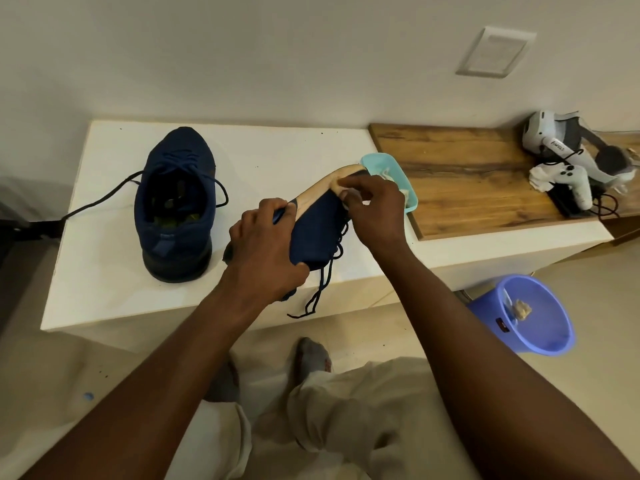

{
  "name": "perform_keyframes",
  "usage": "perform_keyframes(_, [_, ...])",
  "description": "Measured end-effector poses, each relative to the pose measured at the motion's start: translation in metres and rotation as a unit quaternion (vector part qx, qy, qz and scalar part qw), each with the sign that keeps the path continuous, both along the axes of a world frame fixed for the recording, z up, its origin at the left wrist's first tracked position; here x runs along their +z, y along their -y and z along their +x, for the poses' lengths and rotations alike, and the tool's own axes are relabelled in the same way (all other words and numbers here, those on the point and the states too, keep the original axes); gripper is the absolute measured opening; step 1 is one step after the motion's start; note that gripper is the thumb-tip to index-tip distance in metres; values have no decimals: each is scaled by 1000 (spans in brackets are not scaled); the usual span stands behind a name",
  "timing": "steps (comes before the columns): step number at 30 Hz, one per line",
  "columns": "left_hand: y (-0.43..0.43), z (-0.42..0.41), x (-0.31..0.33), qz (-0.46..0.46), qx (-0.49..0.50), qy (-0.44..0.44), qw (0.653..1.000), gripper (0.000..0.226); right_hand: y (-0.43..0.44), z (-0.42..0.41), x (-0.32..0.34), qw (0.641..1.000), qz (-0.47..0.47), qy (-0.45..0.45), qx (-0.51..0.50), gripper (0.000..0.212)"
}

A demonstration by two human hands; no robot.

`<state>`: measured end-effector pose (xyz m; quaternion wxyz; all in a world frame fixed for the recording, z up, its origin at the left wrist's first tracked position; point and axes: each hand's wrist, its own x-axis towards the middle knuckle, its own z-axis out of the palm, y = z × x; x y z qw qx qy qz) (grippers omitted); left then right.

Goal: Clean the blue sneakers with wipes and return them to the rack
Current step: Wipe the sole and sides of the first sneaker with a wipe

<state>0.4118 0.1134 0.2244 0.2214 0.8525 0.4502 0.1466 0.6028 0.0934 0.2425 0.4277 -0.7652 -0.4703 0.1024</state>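
Left hand (266, 251) curled round heel end of blue sneaker (315, 233), tilted sole-up over front edge of white bench (104, 271), laces dangling. Right hand (375, 209) pinches pale wipe (349, 195) against tan sole rim. Second sneaker (175, 206) stands upright toward bench's left end. Teal tub (391, 166) just behind right hand.

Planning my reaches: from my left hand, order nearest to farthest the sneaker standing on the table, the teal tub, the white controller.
From the left hand:
1. The standing sneaker, just to its left.
2. The teal tub, to the right.
3. The white controller, far right.
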Motion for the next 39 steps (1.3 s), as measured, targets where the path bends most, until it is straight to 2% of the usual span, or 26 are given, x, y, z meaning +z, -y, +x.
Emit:
perform_keyframes(3, [-3,-6,14,-78,40,108,990,71,3,10,4,999,13,-34,-31,16])
perform_keyframes(7, [-17,-15,25,-217,116,267,932,51,8,21,5,996,18,-77,-48,15])
perform_keyframes(9, [-26,-18,24,-236,139,288,918,33,11,24,2,995,0,-96,-41,12])
perform_keyframes(11, [-30,-21,21,-255,132,277,917,29,13,23,-3,992,-25,-117,-31,8])
perform_keyframes(15, [-29,-23,15,-256,118,251,926,39,11,17,-11,992,-56,-114,-3,7])
perform_keyframes(20, [-21,-22,29,-98,84,190,973,40,10,10,-12,988,-91,-123,36,8])
perform_keyframes(22, [-8,-17,40,-78,60,170,981,33,8,7,-10,988,-70,-131,40,9])
perform_keyframes(23, [0,-15,44,-82,44,140,986,32,6,6,-8,989,-55,-129,37,10])
perform_keyframes(25, [15,-13,47,-75,18,19,997,37,0,6,-8,992,-33,-118,24,11])
perform_keyframes(28, [25,-11,50,-23,7,-178,984,56,-8,9,-12,992,-35,-119,-4,13])
perform_keyframes(31, [27,-3,46,-8,4,-256,967,68,-12,7,-18,991,-72,-113,-7,14])
perform_keyframes(35, [22,12,30,-59,23,-218,974,66,-13,0,-25,991,-92,-98,-3,15])
perform_keyframes(39, [10,12,24,-94,70,-110,987,38,1,-17,-23,985,-130,-107,37,10])
